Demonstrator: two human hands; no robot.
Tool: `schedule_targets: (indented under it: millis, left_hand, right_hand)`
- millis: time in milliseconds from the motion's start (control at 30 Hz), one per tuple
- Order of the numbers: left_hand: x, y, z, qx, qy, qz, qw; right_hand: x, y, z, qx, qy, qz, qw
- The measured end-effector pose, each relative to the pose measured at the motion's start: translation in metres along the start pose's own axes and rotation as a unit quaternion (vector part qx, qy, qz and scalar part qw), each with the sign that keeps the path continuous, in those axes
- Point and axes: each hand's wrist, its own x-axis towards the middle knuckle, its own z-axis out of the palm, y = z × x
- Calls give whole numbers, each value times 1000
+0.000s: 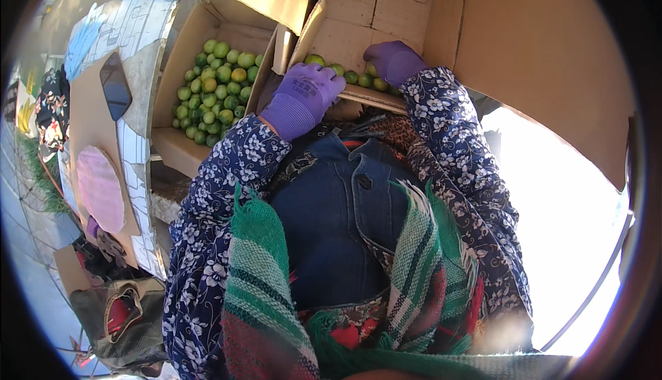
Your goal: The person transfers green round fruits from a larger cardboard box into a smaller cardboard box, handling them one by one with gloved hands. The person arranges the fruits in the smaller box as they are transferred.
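Observation:
Both hands wear purple knit-cuffed gloves. My left hand (pixel 305 95) lies over the near-left rim of an open cardboard box (pixel 351 10), its back turned up and its fingertips hidden. Inside the same box, my right hand (pixel 397 64) is bent over the limes near the front wall. A lime (pixel 371 68) shows beside its fingers, but whether it is gripped is unclear. Several green and yellowish limes (pixel 350 77) form a row along that wall. To the left, a second cardboard box (pixel 176 144) holds a heap of limes (pixel 214 88).
Large cardboard flaps (pixel 538 59) spread to the right and upper left. On the left, a patterned board (pixel 142 7) bears a dark phone (pixel 115 88), a pink oval piece (pixel 100 188) and blue gloves (pixel 83 44). A mesh bag (pixel 119 323) sits at lower left. A fringed plaid shawl (pixel 258 256) hangs before me.

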Motion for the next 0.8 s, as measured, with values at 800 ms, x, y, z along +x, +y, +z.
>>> schedule_targets:
  millis: [800]
  left_hand:
    - [-129,-225,97,104,-94,-500,854]
  right_hand:
    - [-20,-27,-8,154,165,-69,972]
